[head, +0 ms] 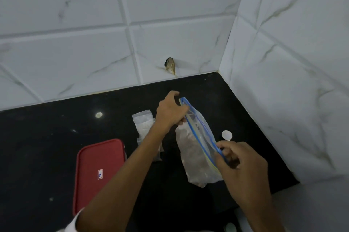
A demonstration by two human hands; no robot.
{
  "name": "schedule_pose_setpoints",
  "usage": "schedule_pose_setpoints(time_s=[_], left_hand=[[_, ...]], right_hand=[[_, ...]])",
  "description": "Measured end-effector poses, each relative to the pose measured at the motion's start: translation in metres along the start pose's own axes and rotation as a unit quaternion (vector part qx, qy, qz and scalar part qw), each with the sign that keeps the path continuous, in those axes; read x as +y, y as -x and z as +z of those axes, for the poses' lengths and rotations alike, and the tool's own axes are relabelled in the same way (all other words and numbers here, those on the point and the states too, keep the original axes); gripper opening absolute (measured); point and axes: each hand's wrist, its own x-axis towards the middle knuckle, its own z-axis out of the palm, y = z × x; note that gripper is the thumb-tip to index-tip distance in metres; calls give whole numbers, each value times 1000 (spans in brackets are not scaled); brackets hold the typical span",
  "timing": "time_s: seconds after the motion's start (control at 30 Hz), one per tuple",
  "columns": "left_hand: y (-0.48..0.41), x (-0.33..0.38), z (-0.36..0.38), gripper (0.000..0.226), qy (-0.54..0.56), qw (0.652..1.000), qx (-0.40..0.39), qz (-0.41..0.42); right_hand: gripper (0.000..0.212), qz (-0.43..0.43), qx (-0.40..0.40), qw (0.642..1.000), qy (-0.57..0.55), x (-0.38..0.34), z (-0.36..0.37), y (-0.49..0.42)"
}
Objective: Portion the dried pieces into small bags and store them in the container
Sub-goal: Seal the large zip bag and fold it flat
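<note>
Both hands gripped the zip bag (pixel 197 163) above the black surface (pixel 37 146).
Left hand (pixel 171 111) pinched the far end of its blue zip strip and right hand (pixel 239 163) the near end. The bag, with dried pieces (pixel 192 148) inside, stood right of the red-lidded container (pixel 98 171). Small clear bags (pixel 144 124) lay between container and zip bag; a white spoon (pixel 227 134) lay farther right.

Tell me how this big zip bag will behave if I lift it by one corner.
Probably floppy: the zip bag creases between the left hand and right hand. The brownish pieces sit bunched low, so it would likely slump bottom-heavy. The thin clear film may be slippery.
</note>
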Motion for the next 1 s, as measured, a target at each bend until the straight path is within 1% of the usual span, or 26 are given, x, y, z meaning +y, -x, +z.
schedule_pose_setpoints(time_s=[0.07,0.1,0.17,0.23,0.3,0.37,0.43,0.5,0.53,0.6,0.63,0.7,0.83,0.9,1.0], left_hand=[[-7,6,-7,40,-7,1000,-29,-3],[-9,10,-10,30,-18,999,-30,2],[-12,17,-15,15,-17,1000,1,18],[-14,22,-18,10,13,998,57,33],[-15,24,-20,10,46,995,82,35],[-14,21,-18,8,65,995,69,14],[-13,17,-15,6,73,996,52,-5],[-14,16,-18,7,79,997,15,-21],[-14,16,-20,8,104,994,-8,-41],[-14,17,-28,11,184,977,-56,-87],[-14,17,-33,12,217,968,-72,-101],[-15,15,-40,12,240,961,-90,-105],[-16,11,-44,10,213,968,-102,-82],[-16,11,-44,9,177,978,-96,-54],[-16,14,-43,6,110,991,-75,-9]], right_hand=[[27,-1,9,1000,11,-6,-1,-2],[26,-16,13,1000,20,-9,-3,-3],[23,-44,24,999,21,-15,-9,-5],[22,-38,48,998,13,-17,-13,-7],[24,-15,69,997,22,-14,-15,-10],[24,-2,84,996,17,-12,-13,-9],[26,7,101,994,-34,-11,-13,-6],[31,36,96,991,-84,-6,-10,-1],[32,46,86,992,-85,-2,-7,2],[30,63,66,993,-77,8,-1,8],[28,67,62,993,-70,11,1,10],[24,76,66,993,-55,15,1,14],[21,71,72,995,9,20,0,19],[23,65,62,995,53,23,1,21],[20,70,50,993,80,27,3,23]])
